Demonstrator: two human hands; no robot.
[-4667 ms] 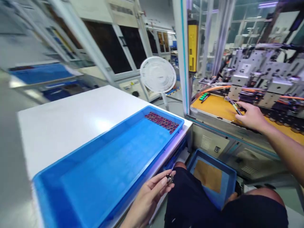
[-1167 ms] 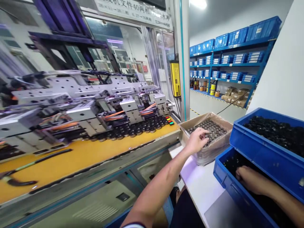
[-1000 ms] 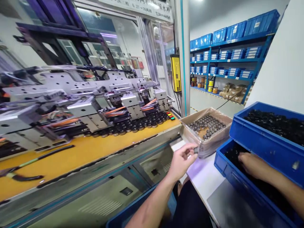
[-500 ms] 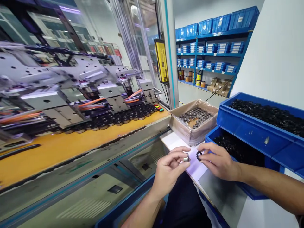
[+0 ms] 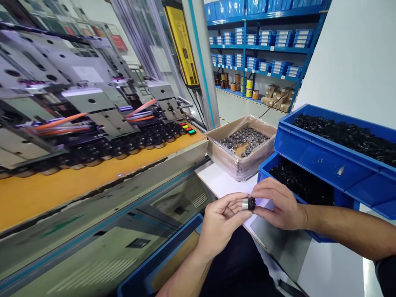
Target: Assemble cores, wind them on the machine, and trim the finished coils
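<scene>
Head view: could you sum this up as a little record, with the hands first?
Left hand: holds a metal ring
Right hand: holds a black part against the ring
Cardboard box: metal pieces inside
Upper blue bin: black parts inside
Lower blue bin: black parts inside
Orange surface: machine units and round parts along it
Background: blue shelves with stacked boxes

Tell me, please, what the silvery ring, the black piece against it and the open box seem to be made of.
The silvery ring looks like smooth metal, given its bright sheen. The black piece is probably plastic, fairly matt, judging by its dull dark surface. The open box looks like plain brown cardboard, with wrinkled, glinting clear film, likely plastic, around it.
</scene>
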